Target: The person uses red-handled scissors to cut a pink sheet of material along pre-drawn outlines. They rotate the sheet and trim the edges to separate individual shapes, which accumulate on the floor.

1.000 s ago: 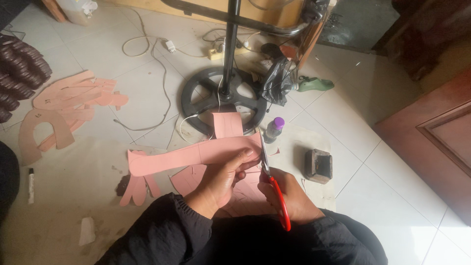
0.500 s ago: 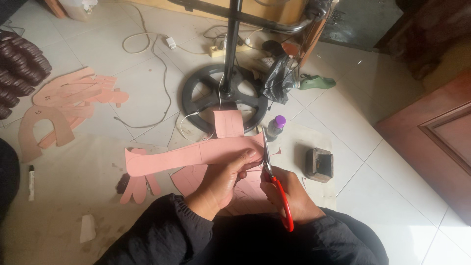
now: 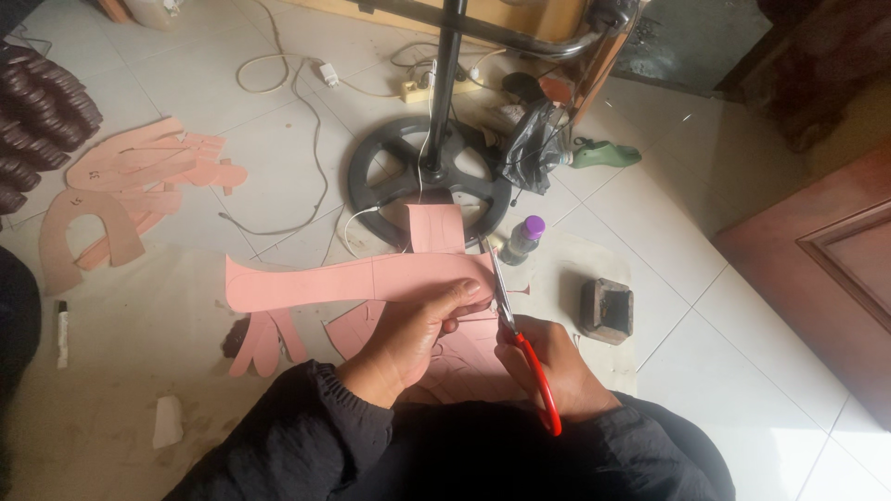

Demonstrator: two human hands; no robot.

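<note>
My left hand [image 3: 413,339] grips a large pink sheet [image 3: 353,278] with pencil outlines on it, thumb on top near its right edge. My right hand [image 3: 557,366] holds red-handled scissors [image 3: 520,339], whose blades point away from me along the sheet's right edge. More pink cut pieces [image 3: 269,339] lie under and left of the sheet on the tiled floor. Both arms wear black sleeves.
A black round fan base [image 3: 390,181] with its pole stands just beyond the sheet. A purple-capped bottle [image 3: 522,237], a dark block [image 3: 607,308], a pile of pink cut shapes [image 3: 121,195] at left, cables, a marker [image 3: 62,332] and a wooden door [image 3: 826,269] surround me.
The scissors have advanced slightly along the sheet's right edge. My left hand keeps its hold on the sheet; the view shifted a little.
</note>
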